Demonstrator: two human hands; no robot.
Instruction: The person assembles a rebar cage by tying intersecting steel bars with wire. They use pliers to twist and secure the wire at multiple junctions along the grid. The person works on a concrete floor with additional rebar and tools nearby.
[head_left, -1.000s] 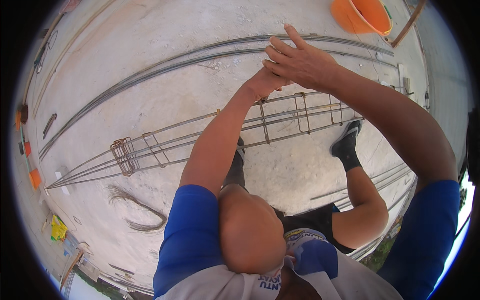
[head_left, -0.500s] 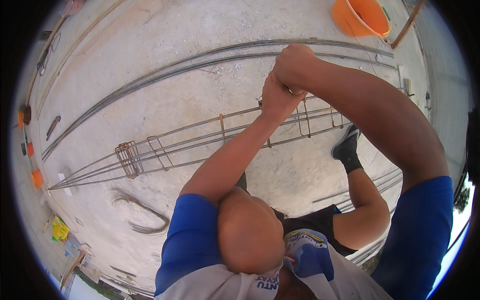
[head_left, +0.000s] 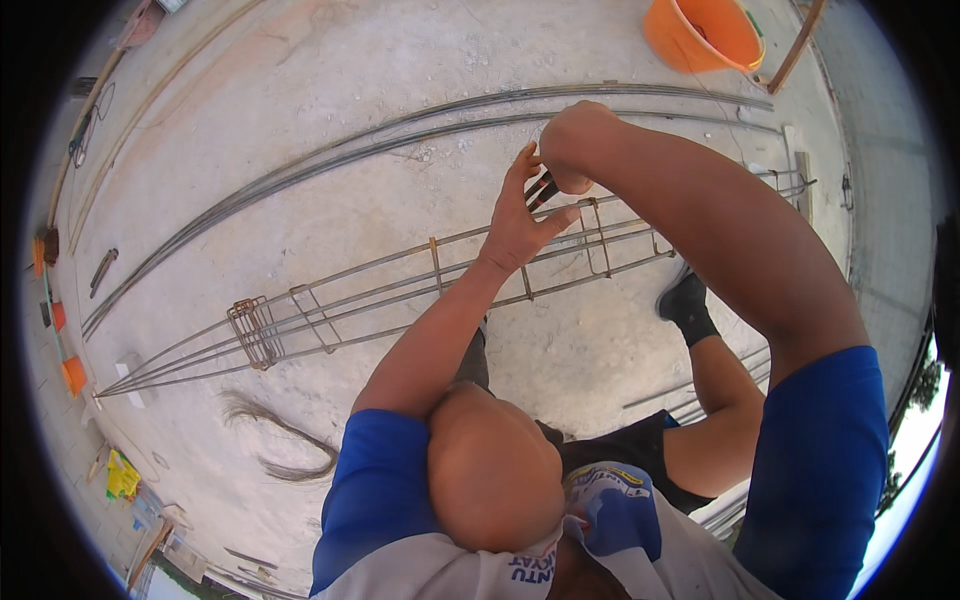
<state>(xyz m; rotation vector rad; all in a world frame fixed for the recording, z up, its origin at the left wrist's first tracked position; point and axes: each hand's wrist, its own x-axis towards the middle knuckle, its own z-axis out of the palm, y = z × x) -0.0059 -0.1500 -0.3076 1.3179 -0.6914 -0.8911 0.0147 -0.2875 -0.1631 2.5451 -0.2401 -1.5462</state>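
Note:
A long rebar cage (head_left: 385, 265), made of steel bars with square stirrups, lies across the concrete floor in front of me. Above its far bar, my right hand (head_left: 578, 148) is closed around a hand tool with black, red-marked handles (head_left: 541, 192), which looks like pliers; its head is hidden. Beside the handles, my left hand (head_left: 520, 222) is open, fingers up and thumb spread. One upright stirrup (head_left: 597, 238) stands just right of my hands. Farther left, several stirrups (head_left: 255, 333) are bunched together on the bars.
Loose long bars (head_left: 290, 160) lie beyond the cage. At the far right are an orange bucket (head_left: 700, 35) and a wooden post (head_left: 797, 48). A bundle of thin tie wire (head_left: 285, 440) lies on the floor at left. My shod foot (head_left: 684, 298) is near the cage's right part.
My hands were pressed together; now the left has opened and drawn away down and left. The dark handles show between them. My right hand has shifted slightly left.

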